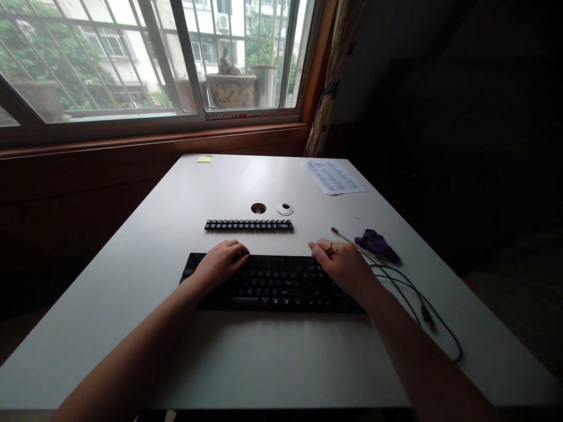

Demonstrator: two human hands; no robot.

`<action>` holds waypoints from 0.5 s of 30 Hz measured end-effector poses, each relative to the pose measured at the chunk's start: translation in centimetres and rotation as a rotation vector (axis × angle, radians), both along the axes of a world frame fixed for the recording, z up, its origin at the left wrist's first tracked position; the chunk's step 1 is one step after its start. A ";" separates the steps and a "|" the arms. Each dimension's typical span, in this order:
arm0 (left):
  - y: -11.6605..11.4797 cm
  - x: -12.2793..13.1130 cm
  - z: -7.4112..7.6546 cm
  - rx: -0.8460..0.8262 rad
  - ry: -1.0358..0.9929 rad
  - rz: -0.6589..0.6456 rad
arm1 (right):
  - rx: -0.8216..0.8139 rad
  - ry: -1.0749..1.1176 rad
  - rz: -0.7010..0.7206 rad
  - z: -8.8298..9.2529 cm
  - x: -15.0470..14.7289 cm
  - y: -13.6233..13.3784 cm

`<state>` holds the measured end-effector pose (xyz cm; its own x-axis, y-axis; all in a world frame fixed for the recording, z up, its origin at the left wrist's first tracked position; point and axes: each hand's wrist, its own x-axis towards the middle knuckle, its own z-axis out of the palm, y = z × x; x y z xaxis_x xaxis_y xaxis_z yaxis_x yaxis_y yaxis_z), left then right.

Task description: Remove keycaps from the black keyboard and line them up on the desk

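Observation:
A black keyboard (281, 287) lies on the white table, its number-pad side partly hidden by my right hand. My left hand (224, 261) rests over its upper left part, fingers curled together at the far edge; whatever is between the fingertips is hidden. Above the keyboard's upper right part, my right hand (343, 264) is closed with thumb and index finger together, and I cannot make out anything between them. A dark ring-like band shows on one of its fingers. Beyond the keyboard, small black keycaps (248, 225) stand in two neat rows.
A round hole (258, 208) and a white ring-shaped cover (285, 209) are behind the keycaps. On the right lie a purple cloth (377, 245) and a looped black cable (411, 284). Printed paper (336, 177) and a yellow note (204, 159) lie at the far edge, below a window.

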<state>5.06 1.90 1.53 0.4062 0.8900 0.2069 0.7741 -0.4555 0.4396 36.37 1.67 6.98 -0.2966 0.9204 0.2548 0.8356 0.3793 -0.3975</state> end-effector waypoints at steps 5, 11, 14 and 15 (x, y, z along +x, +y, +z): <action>-0.1 0.1 0.1 0.006 -0.009 -0.002 | 0.018 -0.103 0.026 -0.2 -0.3 -0.1; -0.1 0.1 0.1 0.009 0.003 0.002 | -0.051 -0.293 -0.010 -0.5 -1.6 -0.4; -0.1 0.1 0.1 0.014 0.010 0.006 | -0.010 -0.434 -0.018 -0.4 -2.9 -1.3; -0.1 0.0 0.1 0.013 0.012 0.006 | -0.001 -0.466 -0.010 -0.4 -3.3 -1.5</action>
